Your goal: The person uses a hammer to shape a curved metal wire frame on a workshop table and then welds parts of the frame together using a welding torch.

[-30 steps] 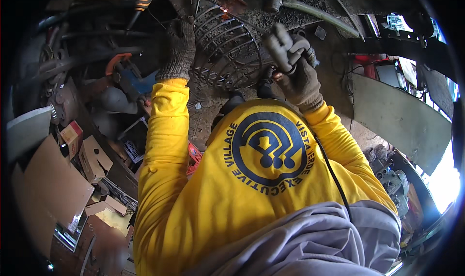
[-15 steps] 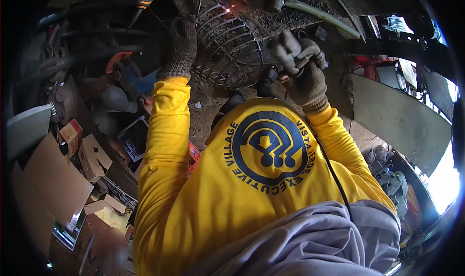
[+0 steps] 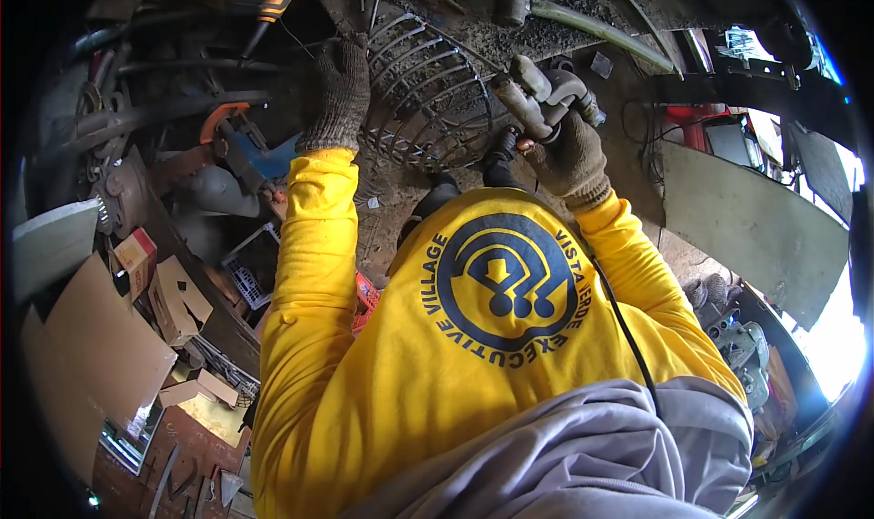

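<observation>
My left hand (image 3: 339,96), in a grey-brown knit glove, is closed at the left rim of a ribbed cage of bent metal rods (image 3: 428,86). What its fingers hold is hidden. My right hand (image 3: 575,159), gloved too, is wrapped round a bulky grey metal tool (image 3: 546,96) with rounded ends, whose exact kind I cannot make out. This tool is just right of the cage, and a bare fingertip shows beneath it.
A hammer with a pale handle (image 3: 601,35) lies across the dark, gritty worktop beyond. An orange-handled screwdriver (image 3: 278,0) is at the upper left. Cardboard boxes (image 3: 173,296) stand left; a large grey panel (image 3: 742,228) leans right.
The bright orange glow and sparks at the cage's far rim are gone. The tool in my right hand has shifted slightly left and is no longer blurred. My left hand stays put.
</observation>
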